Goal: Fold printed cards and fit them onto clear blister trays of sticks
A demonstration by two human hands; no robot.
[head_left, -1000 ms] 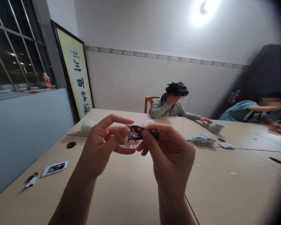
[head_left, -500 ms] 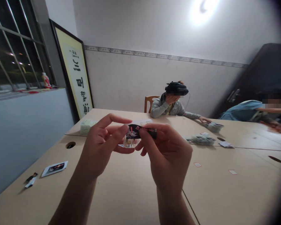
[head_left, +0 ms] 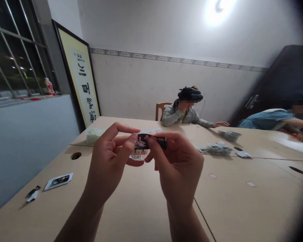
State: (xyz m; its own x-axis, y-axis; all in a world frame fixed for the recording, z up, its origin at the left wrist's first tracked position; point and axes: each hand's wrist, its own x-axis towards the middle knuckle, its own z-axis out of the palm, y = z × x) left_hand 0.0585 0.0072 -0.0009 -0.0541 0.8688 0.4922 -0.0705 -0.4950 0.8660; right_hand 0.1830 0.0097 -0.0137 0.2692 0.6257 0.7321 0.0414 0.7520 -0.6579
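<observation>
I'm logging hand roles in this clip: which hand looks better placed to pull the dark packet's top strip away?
Probably the right hand: its thumb and forefinger pinch the dark top edge of the small packet and have free space to the right, while the left hand grips the packet's left end, steadying it.

Both forearms are seen bare up to the frame's edge, and the left hand (head_left: 108, 161) and right hand (head_left: 179, 168) are ungloved.

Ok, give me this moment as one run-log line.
left hand: pinching packet | right hand: pinching packet | packet: small, dark, held above table | card: flat on table, left
</observation>
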